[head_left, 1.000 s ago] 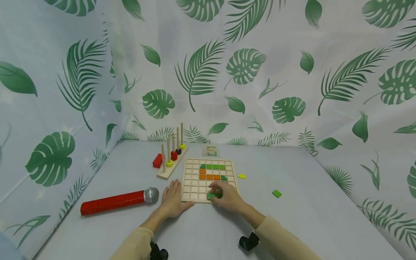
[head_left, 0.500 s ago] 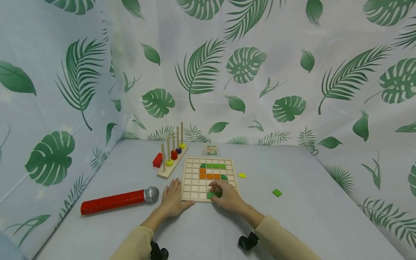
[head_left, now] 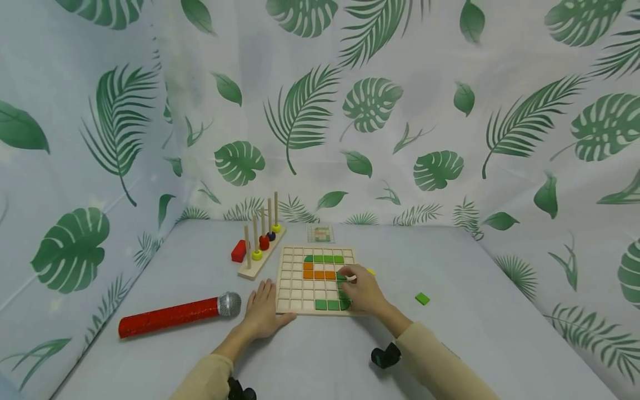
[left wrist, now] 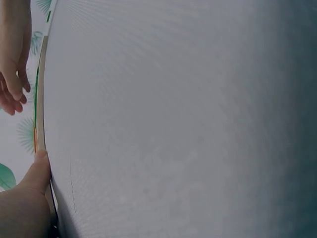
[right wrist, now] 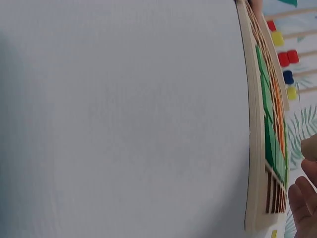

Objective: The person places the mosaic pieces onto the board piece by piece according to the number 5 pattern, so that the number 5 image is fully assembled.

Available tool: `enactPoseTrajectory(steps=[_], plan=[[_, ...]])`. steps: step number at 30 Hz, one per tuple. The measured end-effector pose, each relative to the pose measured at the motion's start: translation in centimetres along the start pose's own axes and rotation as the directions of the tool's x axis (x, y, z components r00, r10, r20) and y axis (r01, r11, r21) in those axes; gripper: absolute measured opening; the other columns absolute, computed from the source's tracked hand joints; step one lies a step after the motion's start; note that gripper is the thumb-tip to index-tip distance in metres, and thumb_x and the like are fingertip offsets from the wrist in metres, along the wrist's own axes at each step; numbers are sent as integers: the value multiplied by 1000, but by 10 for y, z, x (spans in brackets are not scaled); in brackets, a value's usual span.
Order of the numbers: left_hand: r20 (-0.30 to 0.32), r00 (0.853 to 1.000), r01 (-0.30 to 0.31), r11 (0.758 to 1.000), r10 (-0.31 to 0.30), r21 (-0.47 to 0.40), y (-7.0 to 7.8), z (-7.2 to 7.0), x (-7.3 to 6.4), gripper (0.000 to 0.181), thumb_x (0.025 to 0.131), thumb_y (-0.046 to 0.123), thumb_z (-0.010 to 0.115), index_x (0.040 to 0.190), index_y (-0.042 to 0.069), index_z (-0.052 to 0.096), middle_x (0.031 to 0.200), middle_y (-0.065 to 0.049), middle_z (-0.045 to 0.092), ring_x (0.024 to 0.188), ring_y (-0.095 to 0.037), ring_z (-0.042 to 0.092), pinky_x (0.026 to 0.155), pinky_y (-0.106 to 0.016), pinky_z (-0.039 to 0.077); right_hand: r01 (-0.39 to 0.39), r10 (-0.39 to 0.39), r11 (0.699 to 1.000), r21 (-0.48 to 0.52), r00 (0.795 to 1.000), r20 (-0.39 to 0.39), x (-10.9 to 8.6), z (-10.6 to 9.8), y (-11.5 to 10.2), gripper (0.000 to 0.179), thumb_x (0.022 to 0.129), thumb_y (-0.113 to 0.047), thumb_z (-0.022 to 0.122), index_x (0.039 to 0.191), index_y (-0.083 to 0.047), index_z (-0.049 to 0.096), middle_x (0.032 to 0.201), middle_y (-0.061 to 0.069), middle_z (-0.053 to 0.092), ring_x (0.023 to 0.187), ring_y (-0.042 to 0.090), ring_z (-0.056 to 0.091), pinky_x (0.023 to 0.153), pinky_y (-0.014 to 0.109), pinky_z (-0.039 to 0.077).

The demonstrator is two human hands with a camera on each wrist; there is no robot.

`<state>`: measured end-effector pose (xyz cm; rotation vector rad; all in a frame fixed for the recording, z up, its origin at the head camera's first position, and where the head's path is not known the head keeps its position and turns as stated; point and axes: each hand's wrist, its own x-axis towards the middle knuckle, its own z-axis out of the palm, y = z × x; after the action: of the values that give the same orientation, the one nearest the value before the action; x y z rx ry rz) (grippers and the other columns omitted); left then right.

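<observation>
A wooden grid board (head_left: pixel 295 292) lies in the middle of the table with coloured tiles in its cells. Light green tiles (head_left: pixel 328 259) run along an upper row, with orange tiles (head_left: pixel 319 275) below them. Nearer the front edge lie darker green tiles (head_left: pixel 327 305), continuing up the right side, partly behind my fingers. My left hand (head_left: pixel 261 313) rests with fingers extended beside the board's left edge, its thumb (left wrist: pixel 41 168) at the near corner. Over the right side hovers my right hand (head_left: pixel 367 291), fingers loosely bent; in the left wrist view they hold nothing.
Right of the board lie a green tile (head_left: pixel 422 299) and a partly covered yellow piece (head_left: pixel 371 271). A patterned card (head_left: pixel 320 233) is behind it. To the left stand a peg stand with beads (head_left: pixel 256 268), a red block (head_left: pixel 239 251) and a red microphone (head_left: pixel 170 318).
My right hand has lifted off the green tiles in the front row and shifted right and away from me, uncovering several of them. My left hand keeps its place; the head view has shifted slightly.
</observation>
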<state>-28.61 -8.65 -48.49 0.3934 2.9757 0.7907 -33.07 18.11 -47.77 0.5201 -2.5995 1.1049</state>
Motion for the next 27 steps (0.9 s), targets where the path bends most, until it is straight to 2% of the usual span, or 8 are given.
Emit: enactPoseTrajectory(steps=[4,8,17,23,27], plan=[[0,1000,-4,1000,4,5,-2,2,1,95,85,50,64,143,-13,21,151,-29,16,140,-41,10,112,-54,7,-47,46,999,-28,998,-32,3,-6,12,24,88,1,61,111,-2,64,109,9,63,100,26,59,81,38,51],[3,1000,-2,1000,2,8,-4,3,2,96,85,51,63,144,-12,21,151,-28,15,140,-40,9,112,-54,6,-112,108,991,-76,992,-57,8,-11,20,23,90,-1,59,112,-3,64,112,11,62,105,27,57,87,42,48],[-3,1000,7,1000,-7,6,-6,6,2,96,85,50,64,143,-12,21,151,-29,17,140,-41,10,112,-54,7,-180,168,976,-123,980,-104,11,-22,35,30,86,2,59,115,1,60,117,18,59,111,34,52,92,48,44],[-4,1000,15,1000,-15,0,-5,6,1,96,84,50,65,143,-12,22,151,-29,17,140,-41,10,112,-54,6,-219,206,966,-140,973,-103,12,-26,44,40,82,4,60,121,4,56,119,20,56,109,35,52,92,47,45],[-4,1000,13,1000,-13,-5,-3,5,1,96,85,49,65,144,-12,22,151,-28,17,140,-41,10,112,-54,6,-225,216,956,-186,974,-70,13,-26,49,46,81,7,59,126,5,53,122,21,58,113,36,53,96,48,43]])
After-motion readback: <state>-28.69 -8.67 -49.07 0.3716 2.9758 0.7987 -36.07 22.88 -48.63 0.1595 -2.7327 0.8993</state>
